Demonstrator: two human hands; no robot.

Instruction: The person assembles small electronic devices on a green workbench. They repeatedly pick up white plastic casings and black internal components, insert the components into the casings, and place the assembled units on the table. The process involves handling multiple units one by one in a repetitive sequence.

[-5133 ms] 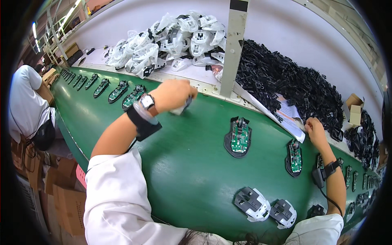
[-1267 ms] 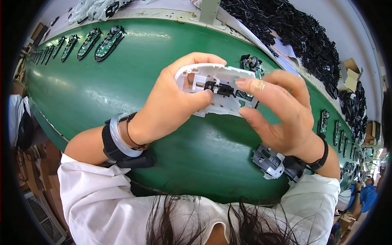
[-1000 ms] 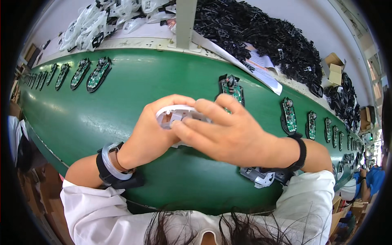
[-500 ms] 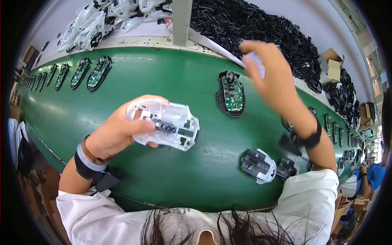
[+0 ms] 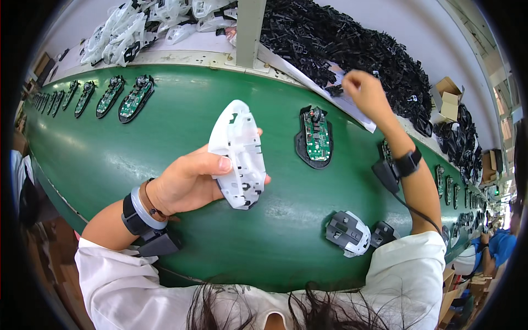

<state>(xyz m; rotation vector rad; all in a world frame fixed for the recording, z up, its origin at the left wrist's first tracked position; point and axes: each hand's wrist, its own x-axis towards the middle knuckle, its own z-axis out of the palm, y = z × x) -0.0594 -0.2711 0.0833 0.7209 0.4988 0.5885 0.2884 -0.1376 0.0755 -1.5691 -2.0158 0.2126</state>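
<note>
My left hand [image 5: 190,179] grips a white plastic mouse shell [image 5: 239,170] over the middle of the green work surface [image 5: 165,137]. The shell stands on edge, thumb on its outer face and fingers behind. My right hand [image 5: 367,96], fingers curled in, is at the near edge of a heap of small black plastic parts [image 5: 330,38]. Whether anything is between those fingers cannot be made out. Below it, a black mouse base with a green circuit board [image 5: 317,137] lies on the surface. Nearer me rest a white-and-grey mouse shell [image 5: 350,234] and a dark grey piece [image 5: 383,234].
A row of mouse bases with boards [image 5: 136,99] runs along the far left, and more line the right. White shells in a pile [image 5: 118,38] sit behind a metal post [image 5: 249,33]. An open cardboard box [image 5: 448,99] stands far right, and another person [image 5: 500,247] sits beyond.
My left hand has turned the shell from lying inside-up to standing on edge. My right hand has shifted slightly right and its fingers have curled in. The base with the board has slid slightly nearer.
</note>
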